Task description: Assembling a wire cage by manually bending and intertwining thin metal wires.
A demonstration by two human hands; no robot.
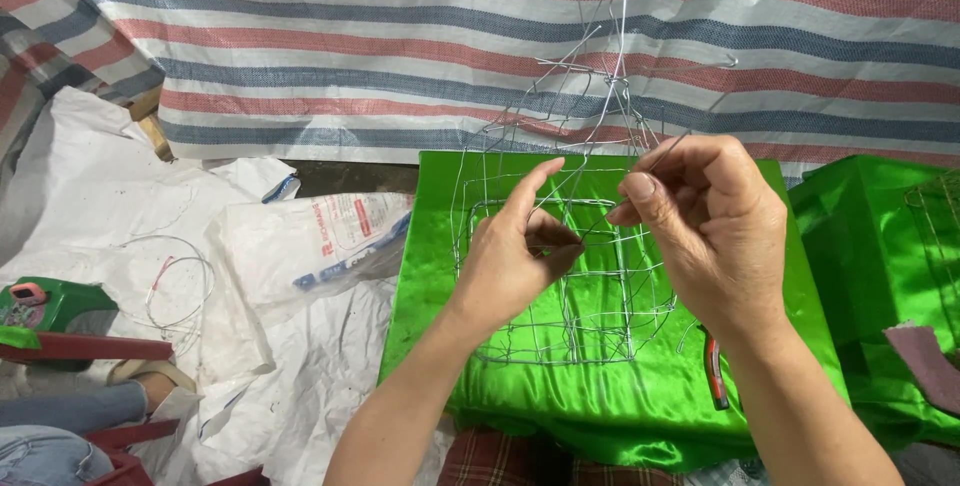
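Note:
A box-shaped frame of thin silver wire (590, 296) hangs above a shiny green satin cloth (640, 396) that covers a block in front of me. My left hand (515, 256) pinches a wire on the frame's front, fingers closed on it. My right hand (705, 231) grips a thin loose wire strand (662, 156) between thumb and forefinger at the frame's upper right. More wires rise from the frame to a twisted knot (612, 76) and a strand running up out of view.
Red-handled pliers (714, 371) lie on the green cloth under my right wrist. A second green-covered block (880, 276) stands at right. White sacking, a plastic bag (320, 246) and a loose wire coil (175, 286) lie at left before a striped tarp. Someone's sandalled foot (150, 378) shows at lower left.

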